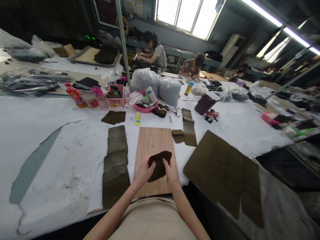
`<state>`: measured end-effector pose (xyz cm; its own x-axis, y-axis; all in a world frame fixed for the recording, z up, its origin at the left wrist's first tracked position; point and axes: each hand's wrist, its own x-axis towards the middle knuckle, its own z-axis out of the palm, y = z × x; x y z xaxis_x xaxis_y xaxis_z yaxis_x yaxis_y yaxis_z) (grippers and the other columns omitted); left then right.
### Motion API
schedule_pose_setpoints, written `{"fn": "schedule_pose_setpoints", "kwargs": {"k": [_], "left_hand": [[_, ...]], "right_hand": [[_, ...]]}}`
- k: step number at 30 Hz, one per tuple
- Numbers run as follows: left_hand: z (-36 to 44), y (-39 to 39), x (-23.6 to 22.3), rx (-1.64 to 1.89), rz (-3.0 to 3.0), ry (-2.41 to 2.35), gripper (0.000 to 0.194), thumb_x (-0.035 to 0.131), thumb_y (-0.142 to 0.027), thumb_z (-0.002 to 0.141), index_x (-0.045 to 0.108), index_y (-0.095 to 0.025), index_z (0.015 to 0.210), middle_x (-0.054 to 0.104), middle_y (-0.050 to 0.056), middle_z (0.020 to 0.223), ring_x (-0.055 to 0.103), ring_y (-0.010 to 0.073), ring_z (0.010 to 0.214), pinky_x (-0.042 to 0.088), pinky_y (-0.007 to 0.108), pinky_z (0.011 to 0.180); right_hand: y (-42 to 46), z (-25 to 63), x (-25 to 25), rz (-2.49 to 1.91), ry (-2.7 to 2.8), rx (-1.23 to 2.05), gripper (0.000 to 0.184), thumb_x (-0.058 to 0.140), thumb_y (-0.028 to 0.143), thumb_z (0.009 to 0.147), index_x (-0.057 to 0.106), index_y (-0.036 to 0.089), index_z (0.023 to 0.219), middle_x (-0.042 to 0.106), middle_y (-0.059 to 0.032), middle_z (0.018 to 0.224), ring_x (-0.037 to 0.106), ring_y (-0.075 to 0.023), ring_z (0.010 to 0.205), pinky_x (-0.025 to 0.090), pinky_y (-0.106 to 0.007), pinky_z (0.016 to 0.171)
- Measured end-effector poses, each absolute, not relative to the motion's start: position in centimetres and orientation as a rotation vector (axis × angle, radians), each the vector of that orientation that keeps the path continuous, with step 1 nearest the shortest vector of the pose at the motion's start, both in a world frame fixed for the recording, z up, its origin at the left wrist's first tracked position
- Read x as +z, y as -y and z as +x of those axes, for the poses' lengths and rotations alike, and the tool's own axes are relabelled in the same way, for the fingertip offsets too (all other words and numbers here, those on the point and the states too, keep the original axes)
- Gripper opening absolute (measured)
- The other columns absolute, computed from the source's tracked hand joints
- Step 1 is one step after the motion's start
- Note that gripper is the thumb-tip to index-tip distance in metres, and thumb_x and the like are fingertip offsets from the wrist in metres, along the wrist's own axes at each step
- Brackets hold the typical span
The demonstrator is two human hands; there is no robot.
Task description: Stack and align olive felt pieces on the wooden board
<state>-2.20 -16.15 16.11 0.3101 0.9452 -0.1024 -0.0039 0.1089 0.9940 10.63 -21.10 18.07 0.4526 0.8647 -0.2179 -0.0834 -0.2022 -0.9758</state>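
A dark brown fabric piece [160, 160] lies on a wooden board [154, 141] at the table's near edge. My left hand [144, 172] pinches its left side, fingers closed on it. My right hand [171, 171] grips its right side, thumb on top. Left of the board runs a row of stacked brown pieces [115, 160]. Right of the board lie large brown sheets [222, 170], overlapping and hanging over the table edge.
Narrow brown strips [188, 126] and a yellow glue tube [137, 118] lie beyond the board. Further back stand a pink basin [145, 106], a pink box [115, 96], bottles [73, 93] and white bags [156, 83]. Two people [155, 53] sit at far benches.
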Motion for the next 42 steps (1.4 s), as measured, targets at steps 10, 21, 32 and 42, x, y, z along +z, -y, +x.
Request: {"fn": "schedule_pose_setpoints", "kwargs": {"k": [10,21,32,42], "left_hand": [[-1.3,16.3,16.0,0.809,1.168,-1.025,0.024,0.063,-0.028,0.071,0.067,-0.012,0.089,0.071,0.007,0.084,0.065,0.0215,0.081,0.052,0.034,0.077],[-1.4,16.4,14.2,0.722,1.013,-1.049,0.026,0.064,-0.031,0.071,0.067,-0.011,0.088,0.071,0.008,0.081,0.066,0.0219,0.078,0.052,0.030,0.070],[-1.1,15.9,14.4,0.703,1.050,-1.082,0.022,0.062,-0.026,0.071,0.067,-0.012,0.088,0.071,0.007,0.081,0.065,0.0222,0.080,0.054,0.033,0.074],[-1.4,15.8,13.4,0.654,0.837,-1.113,0.032,0.065,-0.036,0.071,0.066,-0.010,0.090,0.071,0.010,0.079,0.066,0.0240,0.077,0.054,0.034,0.071]], "right_hand": [[21.3,11.6,17.5,-1.535,0.791,0.981,0.028,0.059,0.037,0.077,0.067,0.017,0.095,0.070,-0.0071,0.093,0.063,-0.0228,0.088,0.048,-0.036,0.083],[21.3,11.7,17.5,-1.613,0.755,0.963,0.028,0.061,0.040,0.073,0.067,0.018,0.089,0.070,-0.0055,0.086,0.063,-0.0231,0.087,0.049,-0.035,0.081],[21.2,11.5,16.2,-1.623,0.775,0.893,0.026,0.056,0.036,0.076,0.067,0.019,0.092,0.070,-0.0046,0.088,0.062,-0.0222,0.088,0.048,-0.034,0.083],[21.2,10.9,15.4,-1.660,0.900,0.825,0.023,0.055,0.031,0.074,0.068,0.021,0.091,0.070,-0.0044,0.094,0.062,-0.0216,0.091,0.048,-0.034,0.085]]}}
